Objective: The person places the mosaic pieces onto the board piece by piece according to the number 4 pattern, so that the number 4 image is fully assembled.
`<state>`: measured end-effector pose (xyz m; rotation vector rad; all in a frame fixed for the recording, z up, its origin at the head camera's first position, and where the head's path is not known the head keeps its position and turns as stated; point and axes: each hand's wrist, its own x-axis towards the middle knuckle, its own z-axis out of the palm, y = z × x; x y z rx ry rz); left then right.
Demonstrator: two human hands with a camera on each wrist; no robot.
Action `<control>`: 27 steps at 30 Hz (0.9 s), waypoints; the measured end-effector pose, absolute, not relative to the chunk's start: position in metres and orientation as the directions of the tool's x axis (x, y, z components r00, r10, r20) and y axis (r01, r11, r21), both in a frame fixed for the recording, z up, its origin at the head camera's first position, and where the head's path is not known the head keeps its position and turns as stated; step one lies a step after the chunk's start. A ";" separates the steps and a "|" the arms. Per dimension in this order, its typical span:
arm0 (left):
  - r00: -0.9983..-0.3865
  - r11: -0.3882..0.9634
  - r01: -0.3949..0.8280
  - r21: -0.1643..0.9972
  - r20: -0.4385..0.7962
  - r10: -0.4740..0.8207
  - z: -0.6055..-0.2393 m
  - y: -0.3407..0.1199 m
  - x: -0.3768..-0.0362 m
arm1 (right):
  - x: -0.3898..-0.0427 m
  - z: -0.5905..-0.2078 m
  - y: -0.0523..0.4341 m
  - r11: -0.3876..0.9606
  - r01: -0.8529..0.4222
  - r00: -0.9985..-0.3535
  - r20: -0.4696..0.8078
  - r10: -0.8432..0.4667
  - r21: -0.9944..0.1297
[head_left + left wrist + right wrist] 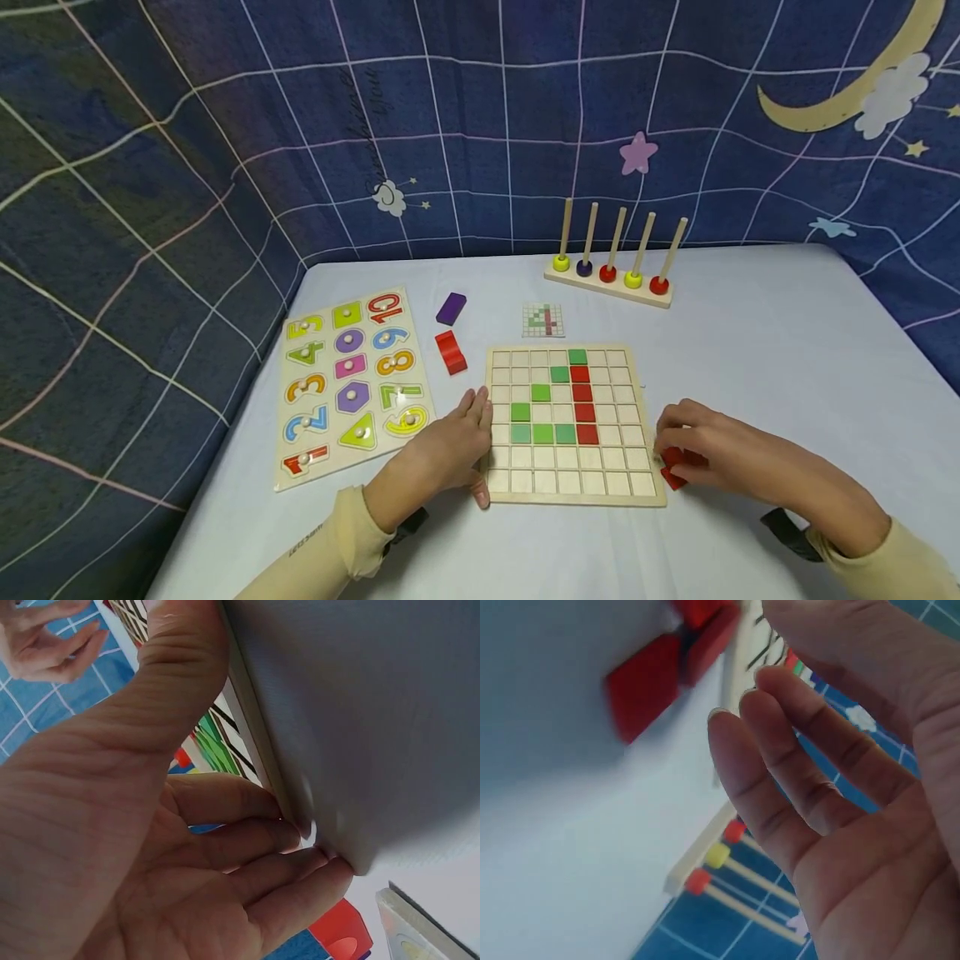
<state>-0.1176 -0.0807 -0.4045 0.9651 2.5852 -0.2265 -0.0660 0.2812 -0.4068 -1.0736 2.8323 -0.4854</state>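
A wooden grid board (576,500) lies on the table, holding several green tiles (541,392) in a slanted line and a row, and a column of red tiles (583,412). My left hand (452,442) rests along the board's left edge, fingers fairly straight and thumb near the lower corner. In the left wrist view, fingertips (341,874) touch the board's side. Beside the lower right edge, my right hand (708,442) hovers over loose red tiles (672,475). The right wrist view shows its visible fingertips (724,727) apart from those red tiles (645,690).
A small pattern card (543,320) lies behind the board. Further back stands a peg stand (607,286) with coloured beads. To the left are a number-and-shape puzzle (352,392), a purple block (452,309) and a red block (451,352). A dark blue curtain (465,125) hangs behind the table.
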 end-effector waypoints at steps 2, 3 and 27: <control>-0.697 0.754 0.657 -0.022 -0.399 0.596 -0.405 -0.081 -0.118 | -0.066 -0.410 0.286 0.704 -0.632 -0.754 0.047 -0.655 -0.323; -0.697 0.755 0.656 -0.020 -0.400 0.595 -0.405 -0.081 -0.118 | -0.066 -0.411 0.289 0.699 -0.635 -0.752 0.057 -0.657 -0.329; -0.698 0.761 0.649 -0.014 -0.408 0.588 -0.403 -0.079 -0.118 | -0.072 -0.429 0.260 0.549 -0.771 -0.634 0.312 -0.707 -0.321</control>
